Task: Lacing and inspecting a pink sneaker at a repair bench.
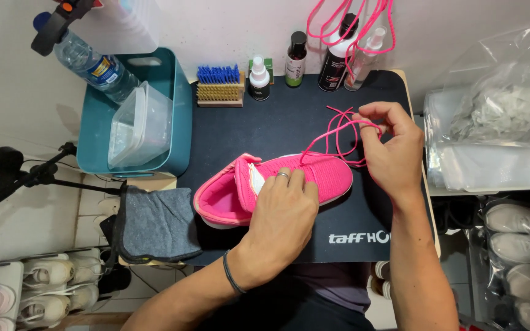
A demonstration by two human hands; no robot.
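Observation:
A bright pink knit shoe point(332, 173) lies on its side on a black mat point(277, 125), toe to the right, opening to the left. My left hand point(283, 211) presses down on the shoe's middle, fingers over the tongue area, a ring on one finger. My right hand point(391, 144) is above the toe end, fingers pinched on a thin pink shoelace point(338, 130) that loops up from the shoe.
At the mat's far edge stand a blue-bristled brush point(219, 86) and several small bottles point(295, 59). A teal bin point(105, 119) with a clear container and water bottle sits left. A grey cloth point(157, 224) lies front left. Bagged shoes fill shelves at right.

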